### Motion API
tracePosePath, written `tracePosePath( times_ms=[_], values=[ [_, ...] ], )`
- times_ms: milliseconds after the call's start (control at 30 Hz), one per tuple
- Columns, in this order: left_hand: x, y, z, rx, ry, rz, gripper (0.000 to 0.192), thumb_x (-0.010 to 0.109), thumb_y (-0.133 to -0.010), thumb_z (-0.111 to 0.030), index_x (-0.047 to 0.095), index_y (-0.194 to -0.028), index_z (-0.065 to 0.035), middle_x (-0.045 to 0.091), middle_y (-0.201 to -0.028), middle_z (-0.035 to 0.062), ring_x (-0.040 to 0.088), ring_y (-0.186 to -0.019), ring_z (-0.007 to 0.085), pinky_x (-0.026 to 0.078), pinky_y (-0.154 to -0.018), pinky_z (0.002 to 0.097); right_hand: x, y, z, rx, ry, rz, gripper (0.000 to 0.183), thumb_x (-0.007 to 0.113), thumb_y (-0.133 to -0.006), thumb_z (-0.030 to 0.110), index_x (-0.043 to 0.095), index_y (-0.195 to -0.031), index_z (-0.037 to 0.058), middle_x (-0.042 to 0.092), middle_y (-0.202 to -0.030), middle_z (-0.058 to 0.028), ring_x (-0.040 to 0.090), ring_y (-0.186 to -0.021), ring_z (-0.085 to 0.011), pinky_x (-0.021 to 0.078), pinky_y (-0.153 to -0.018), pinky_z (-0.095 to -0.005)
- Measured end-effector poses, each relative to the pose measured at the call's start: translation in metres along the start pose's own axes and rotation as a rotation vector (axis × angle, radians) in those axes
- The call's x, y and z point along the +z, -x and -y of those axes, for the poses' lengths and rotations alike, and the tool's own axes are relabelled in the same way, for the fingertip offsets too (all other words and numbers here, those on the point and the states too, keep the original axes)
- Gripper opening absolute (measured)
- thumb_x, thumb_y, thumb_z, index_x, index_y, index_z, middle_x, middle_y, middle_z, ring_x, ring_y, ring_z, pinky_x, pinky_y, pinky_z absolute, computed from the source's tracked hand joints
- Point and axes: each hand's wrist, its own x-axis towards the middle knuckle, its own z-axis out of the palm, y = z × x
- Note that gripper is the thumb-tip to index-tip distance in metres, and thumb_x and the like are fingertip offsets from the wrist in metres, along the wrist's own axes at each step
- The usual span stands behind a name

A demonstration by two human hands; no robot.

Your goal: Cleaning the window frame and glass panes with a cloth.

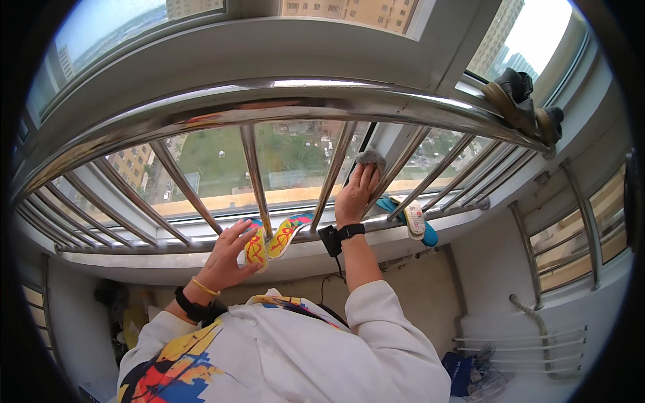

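Observation:
My right hand reaches between the metal railing bars and presses a grey cloth against the white window frame. My left hand has its fingers apart, beside a yellow patterned shoe insole; whether it touches the insole is unclear. A second yellow insole leans between the bars just to the right. Farther right, a pale insole and blue insoles rest across the lower rail.
A thick curved metal handrail runs above the upright bars. A pair of dark shoes sits at its right end. White rods and a blue bag are low on the right. A dark cable hangs from the right wrist device.

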Motion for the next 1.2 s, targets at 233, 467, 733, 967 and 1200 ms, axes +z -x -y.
tracePosePath(
  times_ms=[233,467,733,967,1200],
  values=[
    [-0.006,0.012,0.003,-0.031,0.015,-0.014,0.07,0.077,-0.069,-0.021,0.046,-0.131,-0.008,0.038,-0.139,0.0163,0.033,-0.131,0.0344,0.027,-0.107,0.0437,-0.027,-0.055,0.01,-0.064,-0.036,-0.116,0.054,0.048,-0.078,-0.006,0.037,-0.131,-0.0076,0.033,-0.138,-0.0263,0.031,-0.128,-0.0449,0.0271,-0.108,-0.0485],
    [-0.014,0.012,-0.003,-0.049,-0.02,0.038,0.072,0.076,-0.071,-0.021,0.043,-0.134,-0.0062,0.037,-0.141,0.0166,0.032,-0.133,0.0342,0.029,-0.107,0.0414,-0.004,0.004,0.002,0.049,-0.121,-0.028,0.05,0.045,-0.079,-0.007,0.038,-0.129,-0.0095,0.033,-0.138,-0.0274,0.029,-0.129,-0.0442,0.0232,-0.109,-0.049],
    [-0.006,0.005,0.001,-0.035,0.03,0.047,0.07,0.077,-0.069,-0.021,0.046,-0.13,-0.0066,0.037,-0.14,0.0166,0.032,-0.132,0.0352,0.027,-0.107,0.0435,-0.033,-0.056,0.015,-0.056,-0.062,-0.115,0.056,0.046,-0.078,-0.005,0.034,-0.132,-0.0083,0.035,-0.136,-0.0284,0.031,-0.128,-0.0451,0.0251,-0.108,-0.0503],
    [-0.001,-0.007,-0.012,0.03,0.082,0.064,0.069,0.077,-0.07,-0.019,0.046,-0.13,-0.0071,0.038,-0.139,0.0159,0.032,-0.132,0.0351,0.027,-0.107,0.0429,-0.013,-0.01,0.004,-0.006,-0.027,0.004,0.057,0.049,-0.077,-0.006,0.036,-0.132,-0.0073,0.036,-0.137,-0.0254,0.03,-0.13,-0.0425,0.0262,-0.108,-0.0469],
    [-0.007,-0.027,-0.032,0.102,0.133,0.101,0.073,0.076,-0.069,-0.016,0.043,-0.133,-0.0091,0.037,-0.14,0.0162,0.036,-0.129,0.0358,0.034,-0.104,0.0425,-0.026,-0.035,0.009,-0.013,-0.113,-0.066,0.056,0.048,-0.077,-0.005,0.036,-0.132,-0.0068,0.035,-0.138,-0.0268,0.029,-0.13,-0.0437,0.0242,-0.109,-0.049]
  ],
)
